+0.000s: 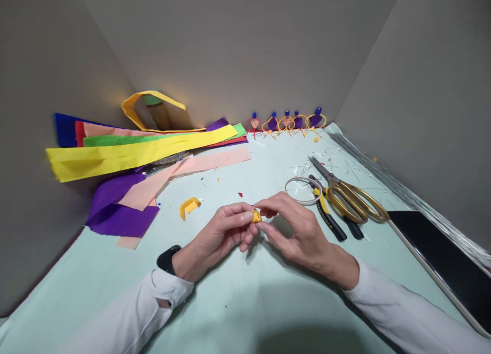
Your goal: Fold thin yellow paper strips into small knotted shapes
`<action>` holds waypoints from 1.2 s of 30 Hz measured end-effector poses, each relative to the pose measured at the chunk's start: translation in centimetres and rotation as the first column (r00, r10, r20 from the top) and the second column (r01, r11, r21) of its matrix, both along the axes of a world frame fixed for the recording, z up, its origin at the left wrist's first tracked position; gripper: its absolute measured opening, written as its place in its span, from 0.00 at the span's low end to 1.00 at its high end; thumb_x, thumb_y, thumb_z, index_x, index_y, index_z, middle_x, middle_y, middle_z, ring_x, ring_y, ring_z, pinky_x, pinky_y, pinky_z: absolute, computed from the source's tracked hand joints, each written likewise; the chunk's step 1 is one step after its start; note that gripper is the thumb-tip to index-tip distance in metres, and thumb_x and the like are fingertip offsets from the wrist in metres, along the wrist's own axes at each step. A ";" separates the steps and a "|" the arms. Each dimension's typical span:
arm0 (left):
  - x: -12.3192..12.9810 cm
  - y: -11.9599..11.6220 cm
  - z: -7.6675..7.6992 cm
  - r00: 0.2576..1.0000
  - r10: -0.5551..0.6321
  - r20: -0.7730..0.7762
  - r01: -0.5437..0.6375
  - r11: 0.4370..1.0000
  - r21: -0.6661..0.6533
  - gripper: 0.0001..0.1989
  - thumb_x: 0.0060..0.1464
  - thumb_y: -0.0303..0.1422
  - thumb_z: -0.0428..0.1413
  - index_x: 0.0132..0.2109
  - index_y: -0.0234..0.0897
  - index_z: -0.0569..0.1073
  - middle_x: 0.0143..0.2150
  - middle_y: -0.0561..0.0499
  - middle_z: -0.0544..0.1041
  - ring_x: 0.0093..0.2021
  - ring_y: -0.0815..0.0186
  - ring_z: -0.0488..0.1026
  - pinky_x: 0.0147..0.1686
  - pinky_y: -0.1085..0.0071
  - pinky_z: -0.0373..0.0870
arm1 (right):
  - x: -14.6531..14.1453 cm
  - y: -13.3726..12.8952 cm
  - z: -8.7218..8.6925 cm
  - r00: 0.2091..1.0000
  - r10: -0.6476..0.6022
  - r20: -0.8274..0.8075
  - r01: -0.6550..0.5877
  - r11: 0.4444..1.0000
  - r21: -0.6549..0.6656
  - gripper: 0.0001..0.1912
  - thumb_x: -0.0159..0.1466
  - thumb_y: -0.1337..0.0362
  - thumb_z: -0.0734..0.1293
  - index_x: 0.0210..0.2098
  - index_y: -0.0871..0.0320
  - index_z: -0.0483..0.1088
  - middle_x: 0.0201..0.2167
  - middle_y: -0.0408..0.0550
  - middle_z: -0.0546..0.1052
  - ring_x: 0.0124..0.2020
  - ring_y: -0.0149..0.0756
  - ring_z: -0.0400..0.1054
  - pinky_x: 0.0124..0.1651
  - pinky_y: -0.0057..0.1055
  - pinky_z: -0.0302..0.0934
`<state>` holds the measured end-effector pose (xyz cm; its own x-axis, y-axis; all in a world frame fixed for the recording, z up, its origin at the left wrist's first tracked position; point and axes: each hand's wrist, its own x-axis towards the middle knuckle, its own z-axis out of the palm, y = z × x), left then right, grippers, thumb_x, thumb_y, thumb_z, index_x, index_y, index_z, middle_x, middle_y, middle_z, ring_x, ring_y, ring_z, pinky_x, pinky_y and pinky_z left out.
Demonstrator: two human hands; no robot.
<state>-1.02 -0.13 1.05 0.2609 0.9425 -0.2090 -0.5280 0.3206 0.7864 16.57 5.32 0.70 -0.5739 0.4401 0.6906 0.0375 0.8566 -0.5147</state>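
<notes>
My left hand (233, 223) pinches a small yellow rolled-up piece (257, 217) with dark specks between its thumb and fingers. From the other side, my right hand (293, 228) closes on that piece, its thumb and forefinger curved around the right end with the tips against it. The other right fingers are bent and partly hidden. On the table left of my hands lies a curled orange-yellow strip (190, 207). A red scrap (240, 195) sits just beyond my fingers.
At left lie coloured strips (141, 154) and a purple sheet (118, 211). Several small wire figures (287, 121) stand along the back wall. Right: a ring-shaped roll (303, 191), black-and-yellow pliers (330, 218), gold-handled scissors (347, 198), a wire bundle (402, 182) and a dark-screened device (445, 262).
</notes>
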 end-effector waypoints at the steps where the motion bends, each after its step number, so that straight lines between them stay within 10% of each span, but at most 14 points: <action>1: 0.0 0.0 0.0 1.000 0.001 0.000 -0.001 1.000 0.001 0.07 0.53 0.31 0.62 0.35 0.30 0.75 0.22 0.52 0.74 0.17 0.75 0.68 0.18 0.80 0.66 | 0.0 0.0 0.0 1.000 0.006 -0.005 -0.006 1.000 0.003 0.10 0.65 0.71 0.65 0.46 0.59 0.68 0.36 0.50 0.73 0.38 0.37 0.67 0.40 0.34 0.64; 17: -0.1 -0.1 -0.5 0.998 0.007 -0.070 -0.006 1.000 0.016 0.09 0.50 0.33 0.64 0.34 0.30 0.74 0.23 0.52 0.73 0.19 0.74 0.68 0.20 0.79 0.66 | -0.3 0.0 -0.6 0.999 -0.022 0.046 0.018 0.997 0.081 0.08 0.64 0.73 0.65 0.43 0.60 0.68 0.35 0.49 0.72 0.37 0.36 0.65 0.39 0.32 0.61; 24: 0.1 0.0 -0.2 0.930 0.085 -0.359 -0.054 0.994 0.095 0.14 0.54 0.40 0.59 0.33 0.31 0.76 0.26 0.50 0.74 0.18 0.74 0.66 0.19 0.76 0.64 | -0.3 0.5 -1.1 0.994 -0.042 0.105 0.044 0.999 -0.020 0.03 0.65 0.72 0.64 0.38 0.59 0.67 0.31 0.46 0.70 0.32 0.32 0.64 0.35 0.29 0.59; 27: -2.4 0.3 1.2 0.727 0.307 -0.614 -0.181 0.948 0.260 0.12 0.54 0.38 0.57 0.38 0.33 0.77 0.26 0.51 0.75 0.18 0.73 0.64 0.18 0.75 0.60 | -0.3 0.6 -1.2 0.993 -0.057 0.107 0.063 0.997 -0.050 0.03 0.65 0.72 0.64 0.39 0.59 0.67 0.31 0.46 0.70 0.31 0.31 0.64 0.35 0.29 0.59; 32: -9.7 0.0 3.4 0.006 0.606 -0.795 -0.077 0.793 0.604 0.07 0.50 0.31 0.57 0.35 0.36 0.79 0.35 0.47 0.80 0.33 0.63 0.73 0.36 0.67 0.69 | -0.5 0.7 -1.4 0.993 -0.045 0.112 0.054 0.995 -0.082 0.02 0.66 0.71 0.64 0.38 0.59 0.68 0.31 0.46 0.70 0.31 0.31 0.65 0.34 0.28 0.60; 36: -12.8 -0.4 2.7 -0.071 0.431 -0.900 0.028 0.902 0.430 0.11 0.49 0.33 0.57 0.39 0.35 0.80 0.38 0.46 0.79 0.34 0.61 0.73 0.36 0.66 0.68 | -0.7 0.8 -1.7 0.990 -0.043 0.132 0.058 0.992 -0.112 0.03 0.66 0.71 0.63 0.37 0.59 0.68 0.30 0.45 0.70 0.29 0.30 0.65 0.34 0.28 0.60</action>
<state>-13.82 -0.52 3.79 -0.2009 0.9617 0.1863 0.8303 0.0663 0.5533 15.90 6.08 -1.04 -0.6303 0.5428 0.5551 0.1518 0.7873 -0.5976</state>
